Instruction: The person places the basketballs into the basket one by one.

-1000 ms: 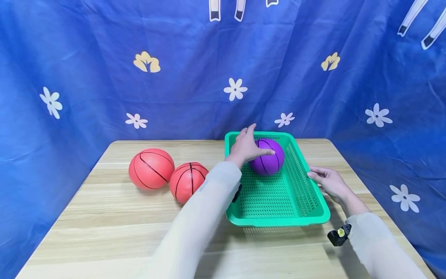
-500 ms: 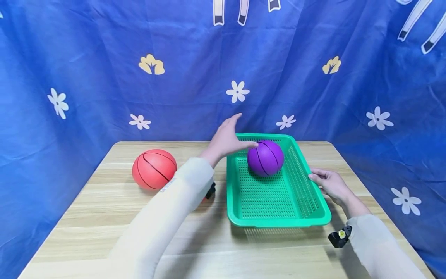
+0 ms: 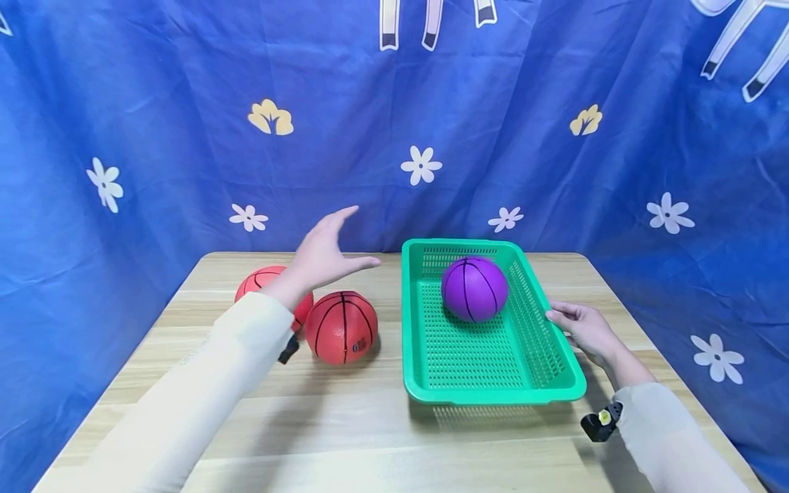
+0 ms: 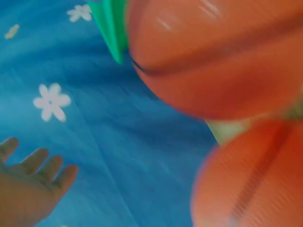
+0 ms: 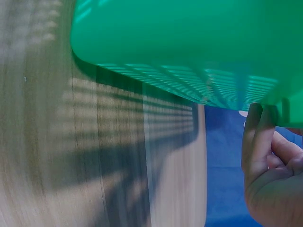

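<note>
A purple toy basketball [image 3: 474,289] lies inside a green plastic basket [image 3: 493,396], toward its back. At the basket's right side my right hand [image 3: 585,330] grips the rim, thumb on top. The right wrist view shows fingers [image 5: 258,137] curled up under that rim. My left hand [image 3: 323,257] holds nothing, thumb and fingers spread wide, over two red toy basketballs. The nearer red basketball [image 3: 342,329] shows fully in the head view, while my left forearm and hand partly cover the farther red basketball [image 3: 261,279]. Both appear large and blurred in the left wrist view.
The wooden table [image 3: 370,438] carries the balls and the basket. A blue curtain [image 3: 345,137] with white flowers hangs behind it and along both sides. Black wrist cameras are strapped on both sleeves.
My left hand has moved left, away from the purple basketball to over the red ones. The purple basketball has rolled slightly forward in the basket. My right hand stays on the rim.
</note>
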`<state>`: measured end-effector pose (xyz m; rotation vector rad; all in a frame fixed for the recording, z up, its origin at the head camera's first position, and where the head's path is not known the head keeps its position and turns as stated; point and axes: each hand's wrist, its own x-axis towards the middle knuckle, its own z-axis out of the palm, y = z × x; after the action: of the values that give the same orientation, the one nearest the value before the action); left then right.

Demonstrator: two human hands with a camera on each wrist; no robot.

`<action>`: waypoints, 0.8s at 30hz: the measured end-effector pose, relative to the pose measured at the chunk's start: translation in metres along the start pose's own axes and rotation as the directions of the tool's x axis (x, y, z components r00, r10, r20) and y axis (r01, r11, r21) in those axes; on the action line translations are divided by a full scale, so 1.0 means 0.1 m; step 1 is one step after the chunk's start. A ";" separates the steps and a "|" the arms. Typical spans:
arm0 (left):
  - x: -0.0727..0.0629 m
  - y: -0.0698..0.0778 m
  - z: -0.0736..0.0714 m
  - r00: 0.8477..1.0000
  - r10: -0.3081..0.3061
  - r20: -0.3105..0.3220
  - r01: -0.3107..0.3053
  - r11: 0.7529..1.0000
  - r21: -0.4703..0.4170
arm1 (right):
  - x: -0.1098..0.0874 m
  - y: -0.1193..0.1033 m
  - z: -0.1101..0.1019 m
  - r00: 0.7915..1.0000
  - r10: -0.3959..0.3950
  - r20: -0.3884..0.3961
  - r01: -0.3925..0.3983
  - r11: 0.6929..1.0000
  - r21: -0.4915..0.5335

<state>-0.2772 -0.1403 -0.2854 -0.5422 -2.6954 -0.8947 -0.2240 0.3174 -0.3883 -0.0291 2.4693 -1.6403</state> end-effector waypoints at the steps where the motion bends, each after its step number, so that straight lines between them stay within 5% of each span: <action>1: -0.03 -0.07 -0.03 1.000 -0.002 -0.003 0.002 1.000 0.009 | 0.00 0.01 0.00 1.000 -0.001 -0.001 0.001 1.000 -0.008; 14: -0.50 -0.84 -0.47 0.998 -0.064 0.015 0.063 0.997 0.047 | 0.00 0.02 0.01 1.000 0.007 -0.012 -0.008 1.000 -0.013; 24: -0.82 -1.33 -0.47 0.998 -0.054 0.015 0.054 0.999 0.006 | 0.00 0.03 0.02 1.000 0.021 -0.022 -0.022 1.000 -0.019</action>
<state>-0.2538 -0.2898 -0.3463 -0.4790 -2.7374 -0.9000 -0.2235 0.3167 -0.3916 0.0127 2.4923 -1.6170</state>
